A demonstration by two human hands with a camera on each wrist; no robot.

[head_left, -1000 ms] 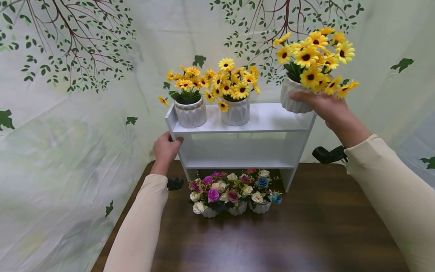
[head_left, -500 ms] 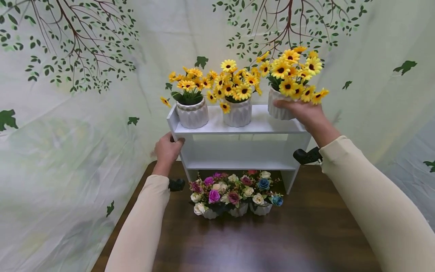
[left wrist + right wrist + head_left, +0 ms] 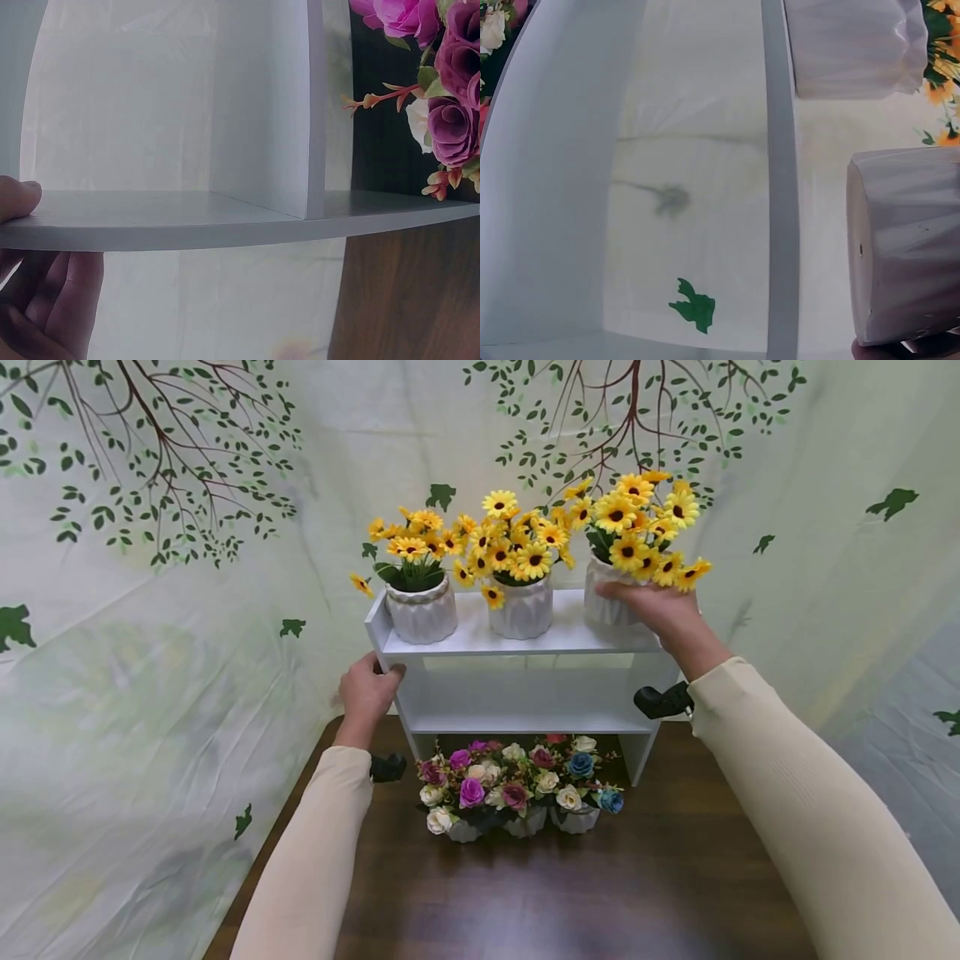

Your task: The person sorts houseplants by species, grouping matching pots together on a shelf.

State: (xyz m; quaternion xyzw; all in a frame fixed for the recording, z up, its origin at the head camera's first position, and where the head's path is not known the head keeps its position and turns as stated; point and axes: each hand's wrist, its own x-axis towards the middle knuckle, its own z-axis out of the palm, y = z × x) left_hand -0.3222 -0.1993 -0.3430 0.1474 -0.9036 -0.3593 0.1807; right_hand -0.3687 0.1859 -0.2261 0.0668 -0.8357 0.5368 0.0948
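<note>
My right hand [image 3: 670, 617] grips a white fluted flower pot [image 3: 604, 602] of yellow daisy-like flowers [image 3: 630, 531], over the right end of the top board. The pot's flat underside shows in the right wrist view, with a gap between the pot and the board's edge. My left hand [image 3: 366, 690] holds the left side panel of the white shelf unit [image 3: 528, 695]; in the left wrist view the thumb lies on the panel's inner face and the fingers [image 3: 73, 300] on its outer face. Two matching pots, a left one [image 3: 422, 612] and a middle one [image 3: 522, 610], stand on the top board.
Several pots of roses [image 3: 517, 789] in pink, cream and blue stand in a row at the shelf's base, on the dark wooden table [image 3: 600, 893]. A pale cloth backdrop [image 3: 150, 693] printed with leafy branches hangs behind and to the left.
My right hand has carried the yellow-flowered pot left and down, from beyond the shelf's right end to close over the top board. My left hand has stayed on the side panel.
</note>
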